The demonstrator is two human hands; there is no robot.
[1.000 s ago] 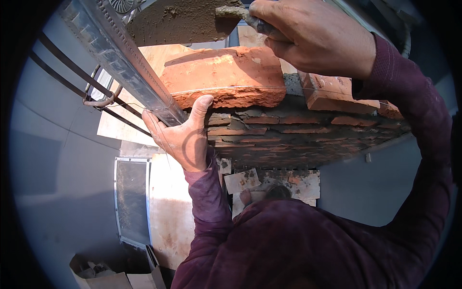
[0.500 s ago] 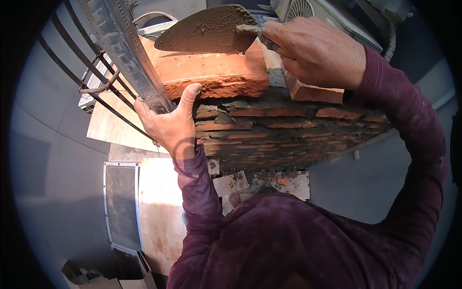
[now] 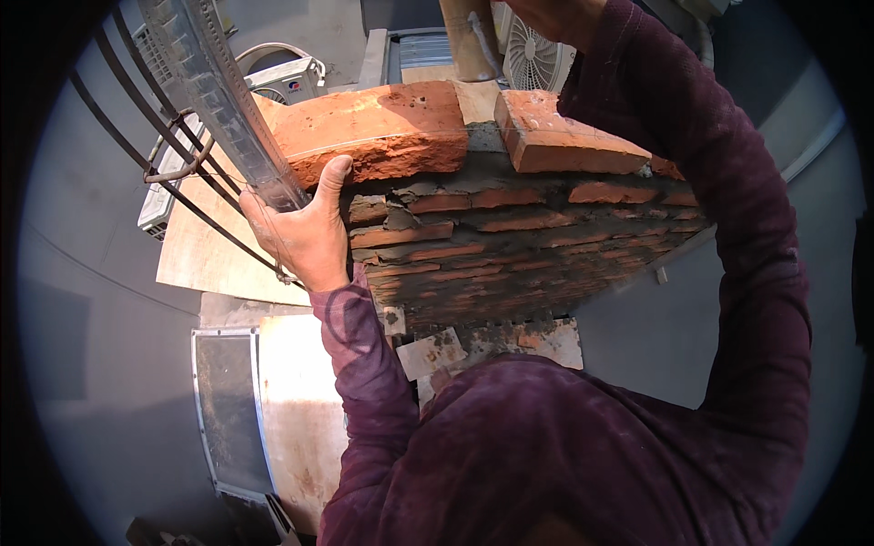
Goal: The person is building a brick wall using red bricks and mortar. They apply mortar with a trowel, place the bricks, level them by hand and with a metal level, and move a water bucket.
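Observation:
My left hand (image 3: 305,238) grips the lower end of a long grey, shiny ribbed bar (image 3: 218,100), its thumb up along the near face of an orange brick (image 3: 373,136). That brick lies at the left end of a wall's top course. To its right, a second brick (image 3: 569,136) sits at a slant, with a gap and grey mortar between them. My right hand (image 3: 560,16) is raised at the top edge, with its fingers cut off from view. The trowel is out of the picture. A thin string runs across the bricks' near faces.
The brick wall (image 3: 492,246) drops below with rough mortar joints. Dark steel bars (image 3: 150,109) tied by a ring rise at the left. A wooden board (image 3: 214,227) leans behind my left hand. Fan units (image 3: 537,56) and a brownish post (image 3: 469,36) stand beyond the wall.
My right hand has lifted up and away from above the left brick, and the trowel has left the view. My left hand keeps its grip on the bar; the whole view has shifted slightly.

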